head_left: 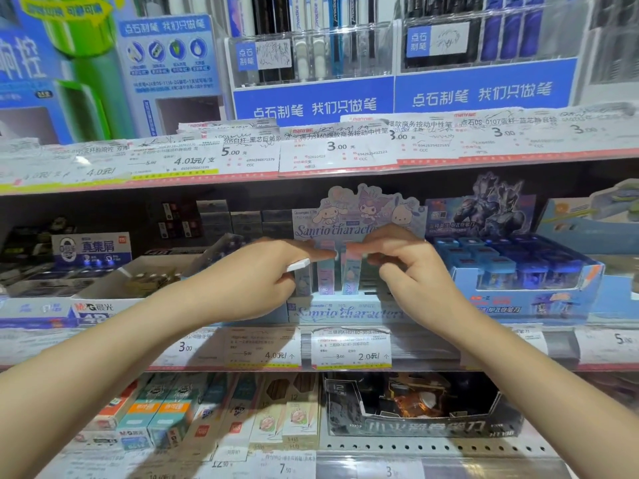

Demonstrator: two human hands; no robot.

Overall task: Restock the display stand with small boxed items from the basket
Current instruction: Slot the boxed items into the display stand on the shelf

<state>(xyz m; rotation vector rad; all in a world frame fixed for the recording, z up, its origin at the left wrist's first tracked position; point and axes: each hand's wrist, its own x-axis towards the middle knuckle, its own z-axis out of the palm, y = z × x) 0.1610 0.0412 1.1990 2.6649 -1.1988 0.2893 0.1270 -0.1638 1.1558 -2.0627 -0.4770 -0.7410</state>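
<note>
The pastel cartoon-character display stand (345, 311) sits on the middle shelf, with a tall printed header card behind it. Slim pink-and-teal boxed items (325, 274) stand upright in its slots. My left hand (266, 274) is at the stand's left side and grips a small box with a white end (299, 265) under its fingers. My right hand (401, 264) reaches in from the right and pinches the top of an upright box (352, 267). The two index fingers nearly meet above the boxes. The basket is out of view.
A blue display box of sharpeners (518, 271) stands right of the stand. An open eraser carton (103, 295) lies to the left. Price-tag strips (345, 350) line the shelf edges. Pen racks (311, 57) fill the shelf above, and pencil boxes (166, 416) the one below.
</note>
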